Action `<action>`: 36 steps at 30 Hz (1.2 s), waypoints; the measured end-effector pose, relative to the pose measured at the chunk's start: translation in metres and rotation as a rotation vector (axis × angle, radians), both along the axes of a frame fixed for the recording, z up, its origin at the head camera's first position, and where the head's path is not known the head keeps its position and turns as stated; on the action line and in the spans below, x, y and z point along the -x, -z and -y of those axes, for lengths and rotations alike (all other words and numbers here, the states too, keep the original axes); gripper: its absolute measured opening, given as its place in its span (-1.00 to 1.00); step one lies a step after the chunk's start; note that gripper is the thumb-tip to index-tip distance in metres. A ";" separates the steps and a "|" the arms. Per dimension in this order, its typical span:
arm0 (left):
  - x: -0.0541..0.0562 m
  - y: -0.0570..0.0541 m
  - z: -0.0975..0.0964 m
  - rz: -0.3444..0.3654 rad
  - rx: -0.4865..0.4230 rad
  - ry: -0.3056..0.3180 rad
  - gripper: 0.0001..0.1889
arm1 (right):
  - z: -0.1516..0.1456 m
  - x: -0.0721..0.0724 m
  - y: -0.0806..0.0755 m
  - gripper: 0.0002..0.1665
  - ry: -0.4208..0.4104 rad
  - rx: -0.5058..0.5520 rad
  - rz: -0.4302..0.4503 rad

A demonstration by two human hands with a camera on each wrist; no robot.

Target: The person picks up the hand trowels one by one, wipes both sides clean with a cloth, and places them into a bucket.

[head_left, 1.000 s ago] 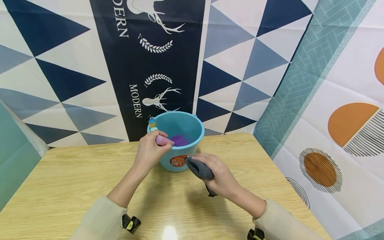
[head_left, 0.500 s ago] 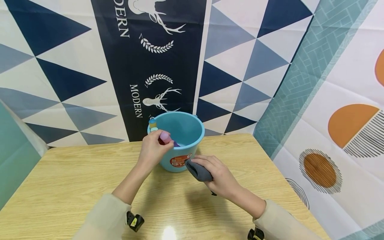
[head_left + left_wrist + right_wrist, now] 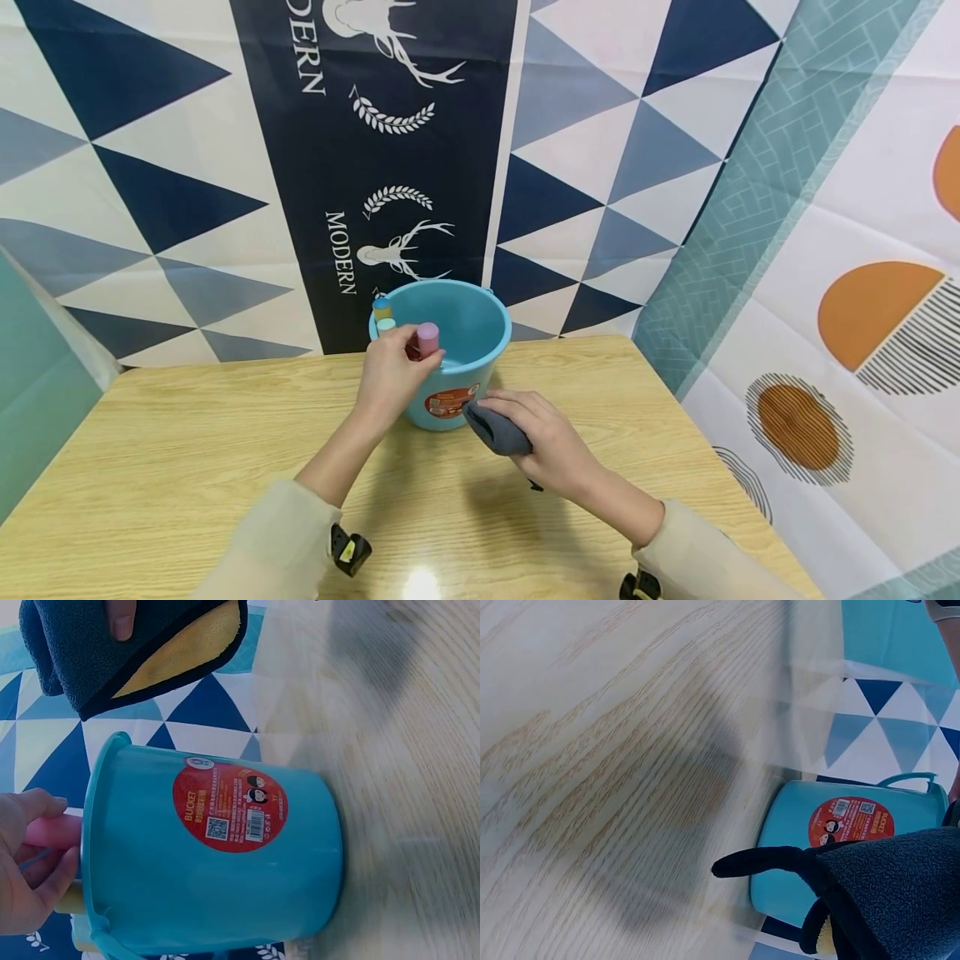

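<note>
My left hand (image 3: 390, 375) pinches a pink cylindrical handle (image 3: 428, 337) at the near left rim of a blue bucket (image 3: 491, 354). The pink end points up; its lower part is hidden inside the bucket. In my right hand (image 3: 551, 437) I grip a folded dark grey towel (image 3: 497, 429), just in front of the bucket and apart from it. The left wrist view shows the towel's yellow lining (image 3: 180, 656). By the left rim stand a yellow piece with a blue top (image 3: 382, 310) and a pale cyan-topped one (image 3: 386, 324).
The bucket stands upright near the back edge of a light wooden table (image 3: 225, 442), with a red label (image 3: 447, 402) on its front. A patterned wall covering (image 3: 570, 192) rises behind it, and another (image 3: 810, 400) runs along the right.
My left hand has shifted slightly right, turning the pink handle from lying slanted to upright. The purple part seen inside the bucket is now out of sight. My right hand has barely moved.
</note>
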State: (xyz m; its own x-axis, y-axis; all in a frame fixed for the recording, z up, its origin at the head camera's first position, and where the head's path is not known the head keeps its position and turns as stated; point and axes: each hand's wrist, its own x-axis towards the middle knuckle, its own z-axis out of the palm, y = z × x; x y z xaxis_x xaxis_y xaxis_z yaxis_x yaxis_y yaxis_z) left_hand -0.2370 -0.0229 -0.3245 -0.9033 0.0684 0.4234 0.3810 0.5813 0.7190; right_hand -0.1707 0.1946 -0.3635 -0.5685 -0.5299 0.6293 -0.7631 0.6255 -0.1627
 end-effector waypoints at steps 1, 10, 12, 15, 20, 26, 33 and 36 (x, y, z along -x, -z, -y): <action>0.001 0.001 0.000 0.001 -0.003 0.000 -0.71 | 0.000 0.000 0.000 -0.31 0.002 -0.003 -0.001; 0.003 0.003 -0.004 0.000 0.006 -0.017 -0.71 | -0.002 0.002 0.003 -0.30 0.028 -0.050 -0.005; 0.003 0.003 -0.005 -0.005 0.012 -0.017 -0.71 | -0.003 0.002 0.003 -0.30 0.035 -0.064 -0.003; 0.003 0.004 -0.006 -0.009 0.022 -0.021 -0.70 | -0.004 0.002 0.004 -0.29 0.047 -0.092 0.000; 0.003 0.005 -0.007 -0.004 0.022 -0.027 -0.70 | -0.007 0.005 0.007 -0.29 0.053 -0.133 0.008; 0.003 0.006 -0.008 0.025 0.016 -0.025 -0.72 | -0.010 0.006 0.010 -0.31 0.039 -0.185 -0.031; 0.004 0.007 -0.009 0.044 0.003 -0.020 -0.74 | -0.013 0.004 0.010 -0.20 0.040 -0.286 -0.030; 0.005 0.006 -0.009 0.049 0.002 -0.016 -0.74 | -0.015 0.005 0.010 -0.15 0.042 -0.326 -0.037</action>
State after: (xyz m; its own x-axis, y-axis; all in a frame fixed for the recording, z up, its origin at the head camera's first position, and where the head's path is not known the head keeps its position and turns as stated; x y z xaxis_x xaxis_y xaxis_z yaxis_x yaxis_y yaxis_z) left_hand -0.2419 -0.0138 -0.3309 -0.9239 0.0540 0.3788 0.3359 0.5885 0.7354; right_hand -0.1754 0.2093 -0.3738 -0.5742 -0.6834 0.4508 -0.7371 0.6712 0.0786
